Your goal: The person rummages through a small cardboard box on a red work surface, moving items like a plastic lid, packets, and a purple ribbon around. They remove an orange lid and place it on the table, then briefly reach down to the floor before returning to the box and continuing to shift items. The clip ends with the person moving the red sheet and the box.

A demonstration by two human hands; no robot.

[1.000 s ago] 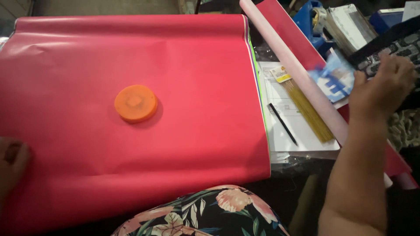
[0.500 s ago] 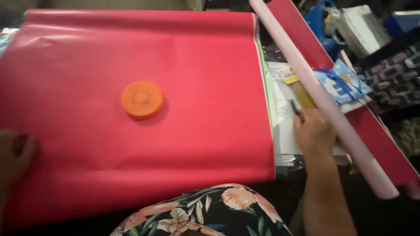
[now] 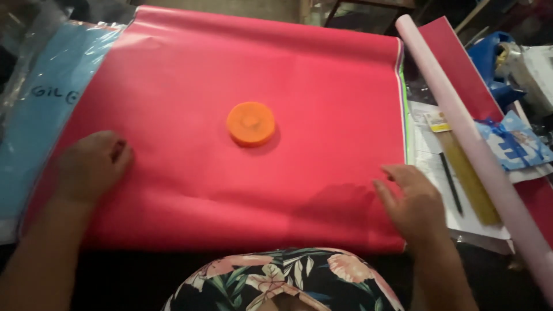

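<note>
A large red sheet [image 3: 259, 75] lies spread flat in front of me, with a round orange lid-like disc [image 3: 250, 123] resting near its middle. My left hand [image 3: 92, 166] rests on the sheet's left side with the fingers curled under, holding nothing. My right hand [image 3: 412, 204] lies on the sheet's lower right corner, fingers apart and flat on the paper. Neither hand touches the disc.
A pale pink roll [image 3: 478, 155] lies diagonally at the right beside a red strip [image 3: 461, 75]. White papers [image 3: 429, 150], a black pen [image 3: 451, 183], a packet of yellow sticks [image 3: 466, 175] and a blue packet [image 3: 510, 147] lie there. A blue plastic-covered sheet [image 3: 40, 121] lies at the left.
My right hand left the blue packet at the far right and came down onto the red sheet's lower right corner. My left hand moved in from the left edge onto the sheet.
</note>
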